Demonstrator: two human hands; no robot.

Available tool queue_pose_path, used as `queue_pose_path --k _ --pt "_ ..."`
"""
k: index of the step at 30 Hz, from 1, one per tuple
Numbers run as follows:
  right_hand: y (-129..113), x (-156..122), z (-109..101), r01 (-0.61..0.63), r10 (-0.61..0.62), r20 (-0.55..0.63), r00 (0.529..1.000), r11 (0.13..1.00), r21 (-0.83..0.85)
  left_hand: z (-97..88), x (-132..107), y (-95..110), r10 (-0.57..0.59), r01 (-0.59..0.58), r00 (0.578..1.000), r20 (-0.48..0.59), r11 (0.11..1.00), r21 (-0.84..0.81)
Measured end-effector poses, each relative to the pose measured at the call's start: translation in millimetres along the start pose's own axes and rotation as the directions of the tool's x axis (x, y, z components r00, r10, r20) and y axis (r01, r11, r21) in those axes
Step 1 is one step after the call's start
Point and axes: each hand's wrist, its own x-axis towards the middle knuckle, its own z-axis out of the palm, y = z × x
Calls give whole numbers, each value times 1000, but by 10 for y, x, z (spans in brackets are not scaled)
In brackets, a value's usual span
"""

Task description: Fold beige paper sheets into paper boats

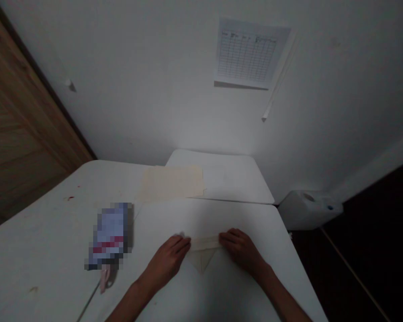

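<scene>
A folded piece of pale paper lies on the white table in front of me, its pointed end toward me and a straight folded band along its far side. My left hand is closed on the band's left end, fingertips pressed together there. At the right end, my right hand pinches the same band with its fingers bent over. The thumbs are mostly hidden, and the paper's outer corners lie under the fingers.
Flat cream sheets lie farther back, across the joint between tables. A blurred blue item with a red stripe lies left, a pinkish strap beside it. A white jerrycan stands beyond the right edge. A printed chart hangs on the wall.
</scene>
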Motion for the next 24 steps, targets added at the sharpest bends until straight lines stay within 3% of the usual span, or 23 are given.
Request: queue_pose_path --k 8,13,18,24 --pt "-180 -25 -175 -134 132 42 990 989 58 -103 -33 122 -98 99 995 16 993 -63" --pt "-406 148 0 -264 263 -58 963 964 -24 -28 2 204 -162 162 987 -10 986 -28" --pt "-545 266 241 -101 103 -20 994 991 88 49 3 243 -172 171 984 -37 985 -33" --pt "-581 261 338 -118 119 -1 993 990 83 105 -12 267 -131 133 989 71 991 -26"
